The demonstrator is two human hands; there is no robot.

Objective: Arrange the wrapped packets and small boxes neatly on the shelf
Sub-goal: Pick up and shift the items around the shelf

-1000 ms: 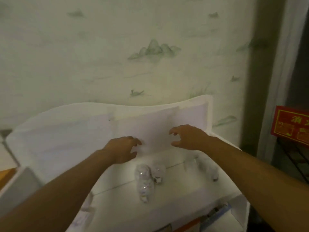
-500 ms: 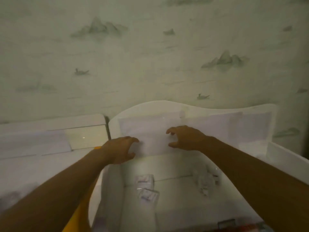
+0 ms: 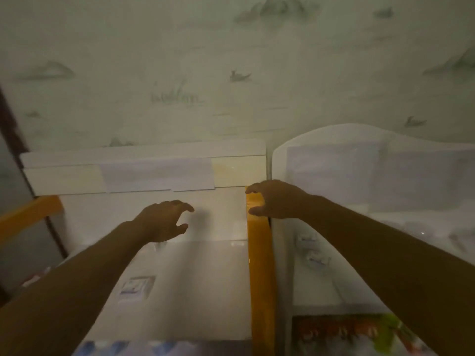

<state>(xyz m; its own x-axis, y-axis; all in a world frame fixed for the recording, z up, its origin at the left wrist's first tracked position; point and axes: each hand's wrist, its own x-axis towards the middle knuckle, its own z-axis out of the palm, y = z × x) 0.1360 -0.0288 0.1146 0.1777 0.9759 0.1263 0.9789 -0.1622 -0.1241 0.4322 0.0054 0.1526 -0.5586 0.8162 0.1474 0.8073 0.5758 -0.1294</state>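
Observation:
Both my arms reach forward over two white shelf units. My left hand (image 3: 164, 220) hovers above the top of the left white shelf (image 3: 154, 291), fingers loosely curved, holding nothing. My right hand (image 3: 273, 200) hangs over the orange side panel (image 3: 259, 265) between the units, fingers also loosely curved and empty. A small box (image 3: 137, 285) lies on the left shelf below my left forearm. Two small wrapped packets (image 3: 312, 249) lie in the right white shelf (image 3: 334, 140), beside my right forearm. The picture is blurred.
A wall with pale landscape wallpaper (image 3: 231, 73) stands right behind both shelves. Colourful packages (image 3: 347, 332) show on a lower level at bottom right. An orange edge (image 3: 28, 214) and a dark frame stand at far left.
My view has swung left: the right shelf with the packets slid to the right edge and the left shelf came to the centre. Both hands stayed empty and moved along.

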